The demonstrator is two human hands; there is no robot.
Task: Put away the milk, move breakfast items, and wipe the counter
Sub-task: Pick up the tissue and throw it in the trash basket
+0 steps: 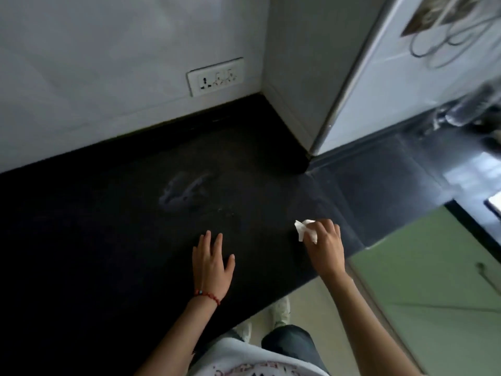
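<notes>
Right hand [324, 244] grips crumpled white tissue [305, 229].

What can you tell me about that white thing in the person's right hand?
It looks like a crumpled white tissue or paper napkin, thin and soft, bunched into a wad with a ragged corner sticking out to the left. The right hand grips it with curled fingers, which hide much of it. It sits low over the dark counter near the front edge; whether it touches the surface cannot be told. It looks clean where visible.
</notes>
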